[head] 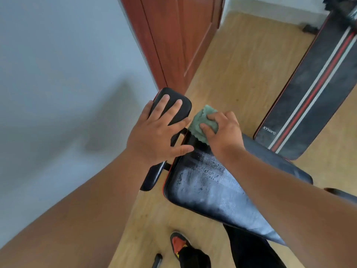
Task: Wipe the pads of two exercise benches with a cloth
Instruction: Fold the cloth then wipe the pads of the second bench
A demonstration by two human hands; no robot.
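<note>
Head view: the left hand [156,132] lies flat, fingers spread, on the small black pad [178,97]. The right hand [222,130] grips a green cloth [201,118], pressed under its fingertips onto the bench pad [202,182].

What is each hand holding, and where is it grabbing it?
The right hand grips the green cloth by its bunched near side, at the top of the bench pad. The left hand holds nothing; it rests flat on the small black pad.

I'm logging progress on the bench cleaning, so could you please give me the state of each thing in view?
Left hand: open, flat on the small head pad.
Right hand: grips the green cloth at the main pad's top.
Main pad: streaked, dusty haze.
Second bench pad: dusty, untouched.
Door: appears closed.
</note>
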